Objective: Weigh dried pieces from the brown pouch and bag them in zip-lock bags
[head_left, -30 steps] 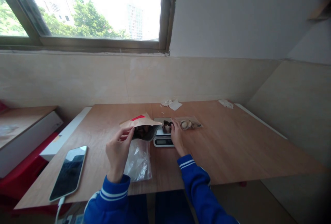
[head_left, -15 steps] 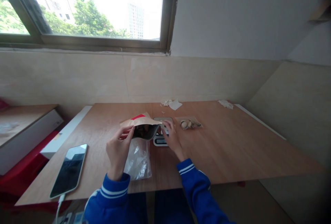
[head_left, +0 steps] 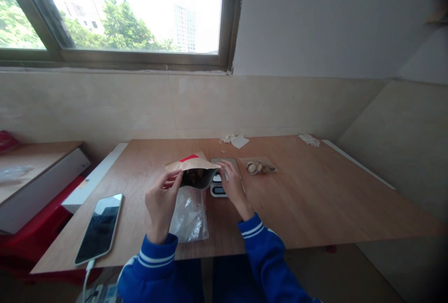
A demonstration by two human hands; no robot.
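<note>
My left hand [head_left: 163, 202] pinches the left side of the mouth of a brown paper bag [head_left: 187, 162] with a red patch. The bag's mouth gapes towards me, showing a dark grey lining and brownish pieces inside, too dim to name. At the right corner of the mouth, my right hand [head_left: 231, 184] has its fingers closed on the rim. Beneath that hand is a small kitchen scale [head_left: 219, 193], partly covered by the hand and the bag. An empty-looking clear plastic bag [head_left: 191, 219] lies flat below the paper bag.
A clear bag with several pale, dried-looking pieces [head_left: 257, 167] lies right of the scale. White scraps [head_left: 240, 141] and a crumpled tissue [head_left: 308, 140] are along the back edge. A phone [head_left: 100, 228] with a charging cable [head_left: 87, 277] rests at the left front.
My view has turned slightly left. Something brown that showed between my right fingers and the paper bag, over the scale, is no longer visible there. My left hand keeps its hold.
</note>
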